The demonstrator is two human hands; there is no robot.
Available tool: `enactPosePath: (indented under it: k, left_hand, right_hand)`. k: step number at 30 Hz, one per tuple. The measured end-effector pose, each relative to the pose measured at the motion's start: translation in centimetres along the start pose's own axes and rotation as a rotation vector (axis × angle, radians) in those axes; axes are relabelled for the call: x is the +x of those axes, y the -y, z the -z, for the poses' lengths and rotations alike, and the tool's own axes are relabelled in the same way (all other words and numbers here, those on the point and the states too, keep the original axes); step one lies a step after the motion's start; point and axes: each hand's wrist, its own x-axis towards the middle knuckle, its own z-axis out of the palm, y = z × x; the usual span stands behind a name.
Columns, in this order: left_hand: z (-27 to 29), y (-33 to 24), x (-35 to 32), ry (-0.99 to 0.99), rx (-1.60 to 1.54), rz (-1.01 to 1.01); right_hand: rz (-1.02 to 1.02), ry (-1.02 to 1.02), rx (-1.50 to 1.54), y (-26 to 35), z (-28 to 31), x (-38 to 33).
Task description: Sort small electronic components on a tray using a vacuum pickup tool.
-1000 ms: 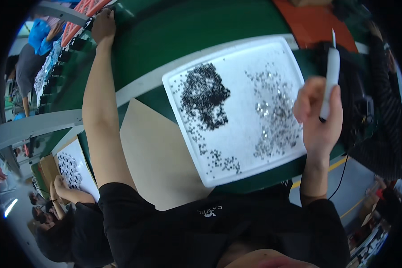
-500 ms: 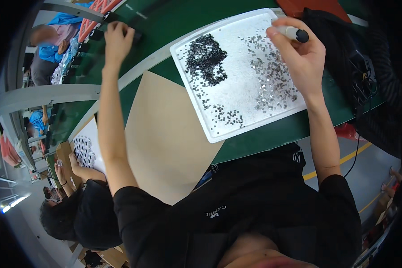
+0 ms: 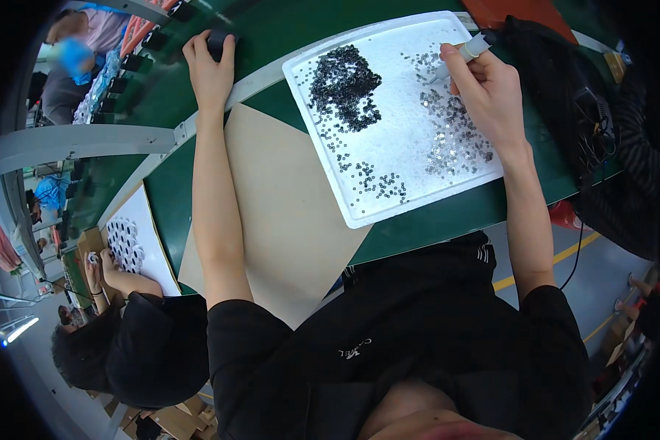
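My left hand (image 3: 211, 79) reaches over the green conveyor, fingers and thumb closed around a black rounded part (image 3: 216, 44). In my right hand (image 3: 493, 95) is a pale pen-like tool (image 3: 475, 48) with a dark top end, tilted so its thin tip points down-left among the small pieces in the tray. The white foam tray (image 3: 396, 209) holds a dense heap of small black rings (image 3: 345, 81) at its left. Shinier grey and clear rings (image 3: 451, 139) are scattered on the right. Whether the tip touches a ring I cannot tell.
Brown cardboard (image 3: 286, 191) lies under my left forearm. A black bag with cables (image 3: 565, 95) is right of the tray, beside an orange-red panel (image 3: 521, 15). At left, a person in black (image 3: 154, 345) works near a white sheet of round black-centred parts (image 3: 128, 246).
My left hand has closed around the black part beside it. My right hand has turned the pen-like tool tip-down and brought it low over the rings. The whole view has shifted slightly.
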Motion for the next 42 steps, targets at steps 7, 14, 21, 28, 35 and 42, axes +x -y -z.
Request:
enactPosePath:
  k: [7,14,21,28,35,42]
  left_hand:
    - [-0.3,0.2,0.1,0.083,0.062,-0.095]
    - [-0.8,0.3,0.0,0.089,0.029,-0.160]
    - [-0.7,-0.1,-0.1,0.105,0.000,-0.137]
    - [-0.5,0.3,-0.1,0.083,0.124,-0.196]
    - [-0.6,-0.5,-0.5,0.109,0.038,-0.138]
    - [0.8,-0.8,0.2,0.171,0.011,-0.108]
  right_hand:
    - [-0.030,0.032,0.004,-0.2,-0.2,0.0]
    - [-0.054,0.051,0.001,-0.3,-0.4,0.0]
    - [-0.007,0.078,-0.059,-0.2,-0.4,0.0]
    - [-0.040,0.040,0.052,-0.2,-0.1,0.3]
    - [-0.289,0.085,0.333,1.0,1.0,0.5]
    - [-0.031,0.145,0.340,2.4,-0.2,-0.8]
